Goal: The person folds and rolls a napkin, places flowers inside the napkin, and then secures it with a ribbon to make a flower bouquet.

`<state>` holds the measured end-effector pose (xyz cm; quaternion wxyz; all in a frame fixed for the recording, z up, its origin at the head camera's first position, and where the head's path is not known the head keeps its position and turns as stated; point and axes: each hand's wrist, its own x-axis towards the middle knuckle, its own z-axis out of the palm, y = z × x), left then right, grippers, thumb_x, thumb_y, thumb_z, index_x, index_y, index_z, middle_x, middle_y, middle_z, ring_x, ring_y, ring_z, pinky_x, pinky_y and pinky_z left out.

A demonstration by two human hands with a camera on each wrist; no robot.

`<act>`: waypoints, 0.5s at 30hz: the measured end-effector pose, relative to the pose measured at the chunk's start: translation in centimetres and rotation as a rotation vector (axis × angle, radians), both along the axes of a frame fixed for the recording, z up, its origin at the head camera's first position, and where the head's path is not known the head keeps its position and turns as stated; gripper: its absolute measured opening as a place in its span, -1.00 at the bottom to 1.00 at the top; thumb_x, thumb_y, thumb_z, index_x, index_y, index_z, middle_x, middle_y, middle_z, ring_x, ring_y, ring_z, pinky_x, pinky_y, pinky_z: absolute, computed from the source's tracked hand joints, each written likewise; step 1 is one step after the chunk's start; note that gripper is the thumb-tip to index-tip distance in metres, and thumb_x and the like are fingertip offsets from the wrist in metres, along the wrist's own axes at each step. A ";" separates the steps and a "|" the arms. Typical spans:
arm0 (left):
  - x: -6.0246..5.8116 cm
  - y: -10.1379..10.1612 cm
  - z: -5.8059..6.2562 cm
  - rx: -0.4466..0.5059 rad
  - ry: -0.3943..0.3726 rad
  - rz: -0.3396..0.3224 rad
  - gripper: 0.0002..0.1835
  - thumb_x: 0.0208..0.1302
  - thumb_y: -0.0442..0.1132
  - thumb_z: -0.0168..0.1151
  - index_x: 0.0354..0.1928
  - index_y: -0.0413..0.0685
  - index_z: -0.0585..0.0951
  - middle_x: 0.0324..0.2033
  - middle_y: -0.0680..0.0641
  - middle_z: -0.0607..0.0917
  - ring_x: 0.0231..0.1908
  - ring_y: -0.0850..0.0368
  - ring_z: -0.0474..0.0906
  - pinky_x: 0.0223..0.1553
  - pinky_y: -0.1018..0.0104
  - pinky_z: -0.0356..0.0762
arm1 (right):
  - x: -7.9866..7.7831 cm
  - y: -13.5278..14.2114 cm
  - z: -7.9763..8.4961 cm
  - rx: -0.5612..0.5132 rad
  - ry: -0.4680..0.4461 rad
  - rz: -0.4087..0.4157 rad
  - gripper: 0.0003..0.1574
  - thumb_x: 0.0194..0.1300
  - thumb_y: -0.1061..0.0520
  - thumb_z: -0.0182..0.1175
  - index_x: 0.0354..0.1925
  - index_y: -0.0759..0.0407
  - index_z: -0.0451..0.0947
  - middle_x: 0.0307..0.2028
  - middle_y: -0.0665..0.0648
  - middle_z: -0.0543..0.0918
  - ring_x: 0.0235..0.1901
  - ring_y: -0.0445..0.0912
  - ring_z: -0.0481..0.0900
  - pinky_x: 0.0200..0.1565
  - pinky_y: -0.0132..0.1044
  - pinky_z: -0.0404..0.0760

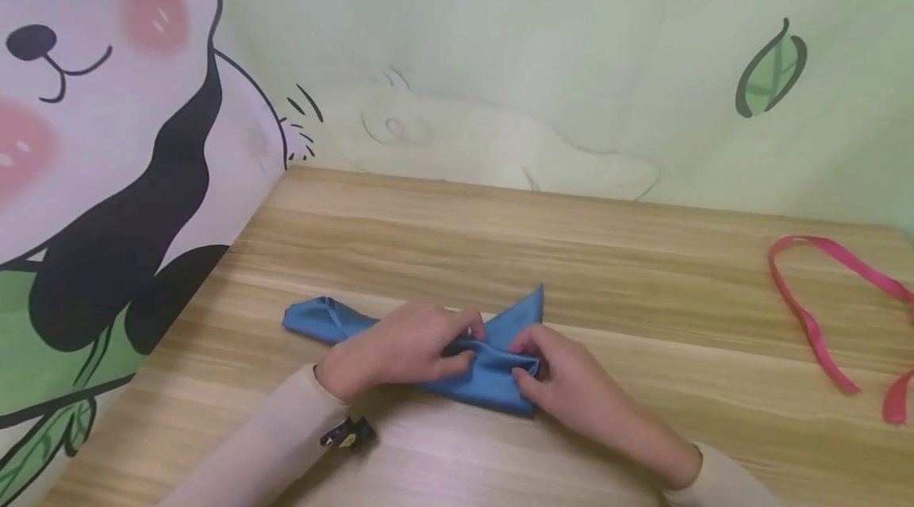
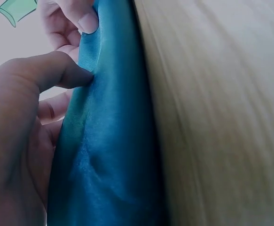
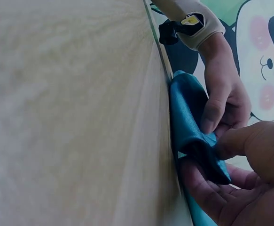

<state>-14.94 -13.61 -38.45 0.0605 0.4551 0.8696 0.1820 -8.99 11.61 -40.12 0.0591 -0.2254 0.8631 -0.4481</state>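
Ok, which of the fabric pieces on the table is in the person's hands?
The folded blue cloth: the left hand and right hand both pinch it. The pinkish-red ribbon lies untouched at the head view's right edge.

A light-brown, wood-grained tabletop (image 1: 443, 245) stretched back to a pale green wall covering (image 1: 535, 15), printed with a dark-edged green leaf (image 1: 774, 71) at right and a faint grey line drawing (image 1: 395, 130) low near the middle. A large black-and-white cartoon panda (image 1: 114, 126) with pink cheeks filled the left side. Light left a whitish sheen (image 1: 414, 451) on the tabletop's near part.
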 end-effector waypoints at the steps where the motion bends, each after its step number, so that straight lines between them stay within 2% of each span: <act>1: 0.0 0.0 -0.1 -0.005 0.001 0.007 -0.75 0.38 -0.16 0.33 0.04 -0.04 0.64 -0.56 0.20 0.51 -0.60 0.35 0.30 -0.53 0.37 0.32 | 0.0 0.0 0.0 0.018 0.009 -0.001 -0.73 0.33 0.29 0.39 -0.03 0.20 0.59 -0.31 -0.05 0.61 -0.46 -0.27 0.44 -0.44 -0.32 0.51; 4: 0.0 0.1 -0.1 -0.006 0.007 0.024 -0.73 0.38 -0.14 0.38 0.04 -0.04 0.66 -0.48 0.15 0.61 -0.58 0.32 0.35 -0.50 0.35 0.39 | -0.1 0.1 0.2 0.079 0.054 -0.012 -0.73 0.31 0.28 0.42 -0.05 0.19 0.60 -0.35 -0.07 0.56 -0.46 -0.28 0.43 -0.44 -0.32 0.51; 6: 0.0 0.1 -0.1 -0.007 0.011 0.033 -0.70 0.37 -0.12 0.42 0.06 -0.03 0.67 -0.35 0.11 0.71 -0.50 0.31 0.46 -0.40 0.33 0.50 | 0.0 0.1 0.2 0.125 0.091 -0.023 -0.71 0.30 0.26 0.46 -0.05 0.17 0.61 -0.36 -0.08 0.55 -0.45 -0.29 0.42 -0.43 -0.33 0.51; 8: 0.0 0.2 -0.2 -0.004 0.022 0.033 -0.68 0.33 -0.11 0.47 0.06 -0.01 0.69 -0.18 0.08 0.75 -0.34 0.27 0.59 -0.24 0.29 0.61 | 0.1 0.0 0.3 0.176 0.135 -0.042 -0.68 0.27 0.24 0.50 -0.06 0.16 0.62 -0.33 -0.06 0.55 -0.43 -0.28 0.44 -0.41 -0.33 0.52; 10: 0.0 0.2 -0.3 0.002 0.046 0.023 -0.66 0.29 -0.12 0.52 0.05 0.02 0.70 -0.05 0.06 0.74 -0.17 0.21 0.65 -0.10 0.24 0.65 | 0.2 0.0 0.2 0.226 0.191 -0.061 -0.63 0.22 0.23 0.55 -0.06 0.15 0.62 -0.26 -0.04 0.56 -0.40 -0.26 0.46 -0.36 -0.32 0.54; 13: 0.1 0.2 -0.3 0.011 0.110 -0.008 -0.67 0.22 -0.13 0.59 0.00 0.07 0.72 -0.03 0.07 0.69 -0.01 0.15 0.62 -0.06 0.23 0.66 | 0.2 0.0 0.0 0.283 0.292 -0.070 -0.59 0.14 0.23 0.61 -0.09 0.13 0.64 -0.19 -0.02 0.55 -0.31 -0.21 0.49 -0.28 -0.28 0.59; 15: 0.1 0.2 -0.2 0.021 0.155 -0.038 -0.72 0.19 -0.16 0.61 -0.09 0.10 0.75 -0.09 0.10 0.68 -0.05 0.17 0.60 -0.12 0.28 0.64 | 0.1 0.0 -0.2 0.291 0.366 -0.036 -0.60 0.11 0.26 0.62 -0.14 0.11 0.65 -0.17 -0.02 0.57 -0.25 -0.17 0.54 -0.21 -0.23 0.63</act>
